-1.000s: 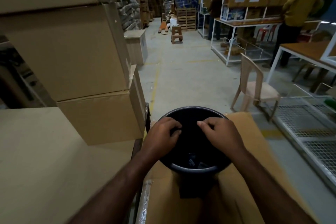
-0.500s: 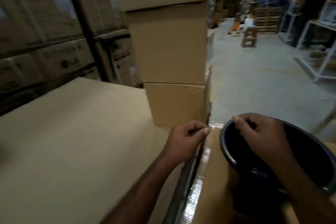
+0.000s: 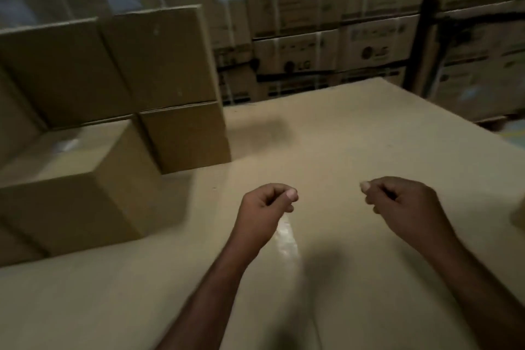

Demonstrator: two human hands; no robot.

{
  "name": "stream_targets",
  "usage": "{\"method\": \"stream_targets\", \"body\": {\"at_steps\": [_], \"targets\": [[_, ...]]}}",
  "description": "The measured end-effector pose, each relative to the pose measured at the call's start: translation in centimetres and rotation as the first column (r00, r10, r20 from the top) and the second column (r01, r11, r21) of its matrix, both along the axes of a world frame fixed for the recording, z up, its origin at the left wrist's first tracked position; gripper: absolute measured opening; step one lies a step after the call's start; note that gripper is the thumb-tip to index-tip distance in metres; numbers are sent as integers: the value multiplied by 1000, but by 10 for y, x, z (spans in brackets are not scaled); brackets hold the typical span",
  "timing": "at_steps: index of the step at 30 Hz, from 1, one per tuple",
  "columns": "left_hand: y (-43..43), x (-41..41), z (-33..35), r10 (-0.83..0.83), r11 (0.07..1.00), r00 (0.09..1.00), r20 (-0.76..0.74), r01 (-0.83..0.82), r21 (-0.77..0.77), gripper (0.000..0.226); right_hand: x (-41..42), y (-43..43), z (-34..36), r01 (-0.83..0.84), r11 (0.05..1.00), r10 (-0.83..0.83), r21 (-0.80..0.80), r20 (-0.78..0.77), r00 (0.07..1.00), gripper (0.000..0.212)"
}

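My left hand (image 3: 265, 207) and my right hand (image 3: 403, 204) hover side by side over a large flat cardboard surface (image 3: 355, 136). On each hand the fingers are curled and the thumb tip lies against the forefinger. I see nothing between the fingers of either hand. A shiny strip of clear tape (image 3: 285, 239) runs along the cardboard just below my left hand. The picture is blurred by motion.
Plain brown cartons are stacked on the cardboard at the left, a tall one (image 3: 159, 57) at the back and a lower one (image 3: 71, 187) nearer me. A wall of printed cartons (image 3: 369, 48) stands behind. A dark upright post (image 3: 423, 23) rises at the right.
My view has swung left, away from the aisle. The black bucket that my hands were in has left the frame. Both hands now hang over the flat cardboard.
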State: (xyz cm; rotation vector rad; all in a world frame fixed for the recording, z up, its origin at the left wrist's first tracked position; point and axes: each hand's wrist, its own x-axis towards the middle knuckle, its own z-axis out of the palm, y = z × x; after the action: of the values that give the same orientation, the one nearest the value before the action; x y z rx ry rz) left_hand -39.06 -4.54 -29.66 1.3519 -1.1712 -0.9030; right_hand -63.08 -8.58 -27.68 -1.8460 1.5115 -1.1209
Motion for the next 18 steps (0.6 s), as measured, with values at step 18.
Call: {"method": "stream_targets", "body": {"at_steps": [18], "targets": [[174,400,20,578,795,804,-136,-593,-125,9,519,47,41,-597,775,532,-208,-295,793,51]]}}
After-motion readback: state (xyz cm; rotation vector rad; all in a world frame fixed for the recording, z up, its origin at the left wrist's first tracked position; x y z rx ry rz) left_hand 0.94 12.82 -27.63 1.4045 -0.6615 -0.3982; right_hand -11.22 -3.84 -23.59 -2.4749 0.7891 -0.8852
